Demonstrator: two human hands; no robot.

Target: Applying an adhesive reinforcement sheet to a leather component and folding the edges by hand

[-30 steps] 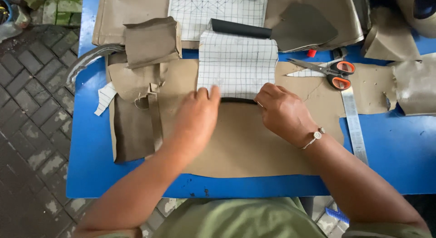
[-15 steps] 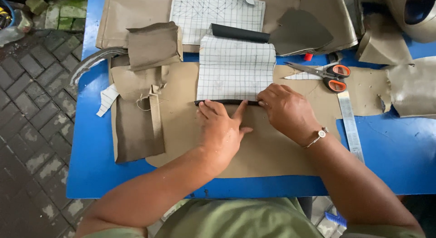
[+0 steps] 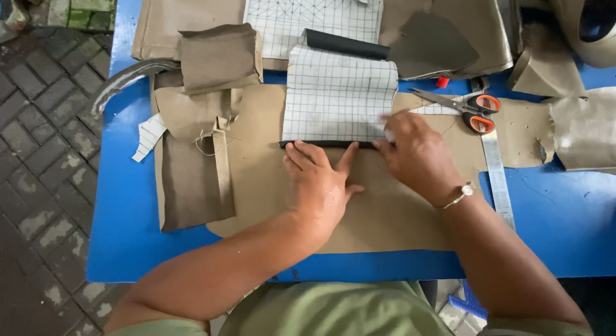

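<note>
My left hand (image 3: 321,179) lies flat, fingers spread, just below the grid-lined sheet (image 3: 339,95), fingertips touching its dark lower edge; my right hand (image 3: 417,153) presses open on its lower right corner.

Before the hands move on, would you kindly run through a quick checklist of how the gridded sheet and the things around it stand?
1. Left hand flat, pressing the dark edge of the gridded sheet: ok.
2. Right hand on the sheet's lower right corner: ok.
3. Sheet lying flat: not ok, its top curls over a dark roll.
4. Tan piece beneath spread smooth: ok.
5. Scissors clear of both hands: ok.
6. Ruler beside the right wrist, touching or apart: cannot tell.
</note>
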